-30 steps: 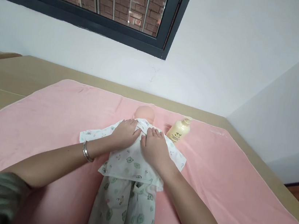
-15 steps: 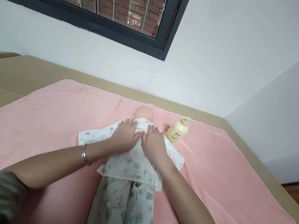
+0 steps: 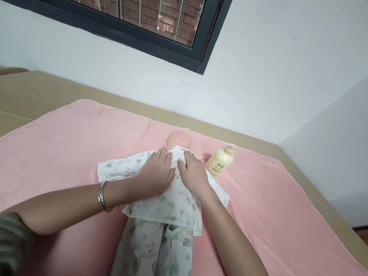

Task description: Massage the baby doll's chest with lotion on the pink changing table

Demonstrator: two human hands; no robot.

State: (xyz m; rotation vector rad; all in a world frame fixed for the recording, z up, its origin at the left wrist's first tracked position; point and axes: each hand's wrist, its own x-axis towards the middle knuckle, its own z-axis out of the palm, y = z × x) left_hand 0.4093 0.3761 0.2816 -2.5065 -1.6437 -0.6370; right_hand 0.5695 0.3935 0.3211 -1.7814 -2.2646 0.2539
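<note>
A pale baby doll (image 3: 177, 139) dressed in a white cotton top and trousers printed with small green figures lies face up on a pink plush blanket (image 3: 68, 141) spread over a tan tabletop (image 3: 13, 93), its head pointing toward the white wall. The person's left hand (image 3: 156, 175), a silver bangle (image 3: 103, 195) on its wrist, and the right hand (image 3: 193, 173) both lie flat with fingers extended, palms pressed on the doll's chest side by side and gripping nothing. A cream-yellow plastic pump bottle (image 3: 221, 160) lies tilted on the blanket just beside the doll's shoulder, near the right hand but apart from it.
</note>
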